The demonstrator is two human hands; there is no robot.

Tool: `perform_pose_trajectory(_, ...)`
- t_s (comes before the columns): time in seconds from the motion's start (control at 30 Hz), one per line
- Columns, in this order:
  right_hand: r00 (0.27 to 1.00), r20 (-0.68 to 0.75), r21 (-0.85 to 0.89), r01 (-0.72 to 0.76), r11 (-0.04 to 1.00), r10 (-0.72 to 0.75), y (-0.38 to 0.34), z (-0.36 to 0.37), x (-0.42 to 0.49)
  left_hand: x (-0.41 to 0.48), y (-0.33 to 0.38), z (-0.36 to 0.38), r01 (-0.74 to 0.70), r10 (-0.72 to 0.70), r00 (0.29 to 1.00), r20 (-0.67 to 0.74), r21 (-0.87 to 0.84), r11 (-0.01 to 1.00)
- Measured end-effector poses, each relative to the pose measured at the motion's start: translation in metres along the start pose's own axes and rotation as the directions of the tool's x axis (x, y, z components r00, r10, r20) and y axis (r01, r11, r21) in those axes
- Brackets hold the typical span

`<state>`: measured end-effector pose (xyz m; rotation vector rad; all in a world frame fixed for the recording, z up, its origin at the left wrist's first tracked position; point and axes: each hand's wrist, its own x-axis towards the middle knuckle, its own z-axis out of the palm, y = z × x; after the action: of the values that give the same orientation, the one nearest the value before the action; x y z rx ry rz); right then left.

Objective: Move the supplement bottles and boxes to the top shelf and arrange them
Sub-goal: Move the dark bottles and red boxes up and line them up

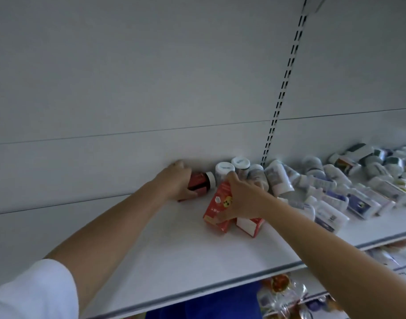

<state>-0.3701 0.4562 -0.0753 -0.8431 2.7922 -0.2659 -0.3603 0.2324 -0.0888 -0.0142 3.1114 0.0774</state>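
Observation:
On the white top shelf (169,256), my left hand (178,180) grips a dark red-labelled bottle (201,181) with a white cap, lying on its side near the back wall. My right hand (242,199) holds the top of a red box (217,208) that stands tilted. A second red and white box (249,225) stands right beside it, partly under my wrist. Behind them two white-capped bottles (225,169) stand upright. To the right, several white supplement bottles (324,203) lie in a heap.
The grey back panel (128,88) carries a slotted upright (285,84). The shelf's left half is bare. Below the front edge (220,285) a lower shelf holds blue items and clear-wrapped packages (282,293).

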Motion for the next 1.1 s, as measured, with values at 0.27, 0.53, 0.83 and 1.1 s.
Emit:
perform_pose_trajectory(0.27, 0.981, -0.191, 0.519, 0.136, 0.844, -0.041, -0.039, -0.022, -0.038, -0.058, -0.008, -0.034, 0.185, -0.134, 0.981, 0.14, -0.469, 0.864)
perform_pose_trajectory(0.53, 0.969, -0.243, 0.866, 0.234, 0.442, -0.037, -0.093, -0.163, -0.202, -0.246, 0.027, -0.188, 0.077, -0.049, 0.997, 0.064, -0.931, 0.356)
perform_pose_trajectory(0.83, 0.963, -0.236, 0.964, 0.249, 0.094, -0.127, -0.178, -0.256, -0.319, -0.389, 0.065, -0.31, -0.231, -0.102, 0.961, -0.256, -0.95, 0.209)
perform_pose_trajectory(1.1, 0.901, -0.37, 0.919, 0.39, 0.051, -0.227, -0.225, -0.304, -0.329, -0.429, 0.053, -0.373, -0.36, -0.16, 0.902, -0.402, -0.902, 0.237)
